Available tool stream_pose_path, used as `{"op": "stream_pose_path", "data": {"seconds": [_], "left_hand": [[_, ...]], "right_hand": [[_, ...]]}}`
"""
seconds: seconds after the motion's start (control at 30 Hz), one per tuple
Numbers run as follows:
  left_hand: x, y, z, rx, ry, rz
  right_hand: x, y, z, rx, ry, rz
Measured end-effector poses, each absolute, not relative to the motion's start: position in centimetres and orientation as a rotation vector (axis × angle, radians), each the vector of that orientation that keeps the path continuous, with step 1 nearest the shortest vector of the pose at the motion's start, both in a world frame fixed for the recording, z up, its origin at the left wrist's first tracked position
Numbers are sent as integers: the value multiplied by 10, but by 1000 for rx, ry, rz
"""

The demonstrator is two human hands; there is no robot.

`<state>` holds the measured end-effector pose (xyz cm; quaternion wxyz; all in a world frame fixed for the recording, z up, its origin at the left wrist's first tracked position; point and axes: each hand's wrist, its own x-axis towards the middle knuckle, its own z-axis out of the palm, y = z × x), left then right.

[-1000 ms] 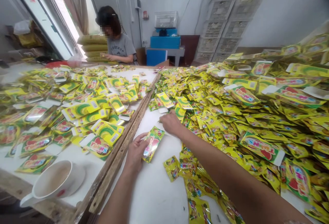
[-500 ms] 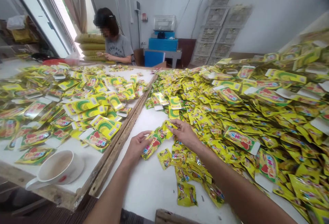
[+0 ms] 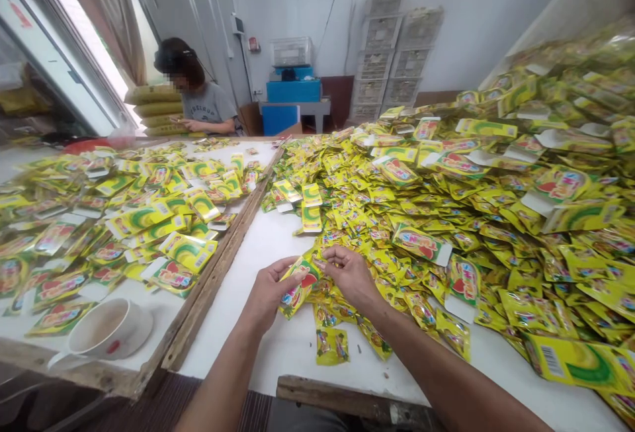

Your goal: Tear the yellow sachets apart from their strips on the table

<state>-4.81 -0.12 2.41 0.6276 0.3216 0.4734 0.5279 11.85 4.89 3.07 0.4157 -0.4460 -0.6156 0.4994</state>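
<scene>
My left hand [image 3: 268, 290] is closed round a small yellow-green carton [image 3: 299, 286] with a watermelon picture, held tilted above the white tabletop. My right hand [image 3: 350, 276] meets the carton's upper right end, its thumb and fingers pinched there; whether a sachet is also between them is hidden. Below and beside the hands lie loose yellow sachets [image 3: 332, 346], several of them overlapping. Just beyond, a few yellow-green cartons [image 3: 311, 207] rest at the edge of the sachet heap.
A large heap of sachets [image 3: 446, 207] with cartons on it fills the right side. On the left table are many cartons [image 3: 183, 250] and a white cup [image 3: 106, 333] of drink. A wooden edge strip [image 3: 223, 253] runs between. Across sits another person [image 3: 208, 108].
The view has turned slightly right. My right fingers have drawn in to the carton's end, where a yellow sachet showed before; the carton now tilts more steeply in my left hand.
</scene>
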Motion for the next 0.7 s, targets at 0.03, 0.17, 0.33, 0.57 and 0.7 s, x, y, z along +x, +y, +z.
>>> {"op": "stream_pose_path", "data": {"seconds": [0.03, 0.17, 0.33, 0.57, 0.7], "left_hand": [[-43, -2, 24, 727, 1091, 1210], [-29, -4, 23, 685, 1110, 1204], [-15, 0, 25, 687, 1151, 1175], [8, 0, 22, 691, 1111, 1044], [10, 5, 27, 731, 1153, 949]], "right_hand": [[122, 48, 31, -1134, -1549, 1236], [141, 49, 35, -1177, -1651, 982], [158, 48, 38, -1230, -1790, 798], [167, 29, 36, -1084, -1861, 1171], [174, 18, 39, -1053, -1809, 1391]]}}
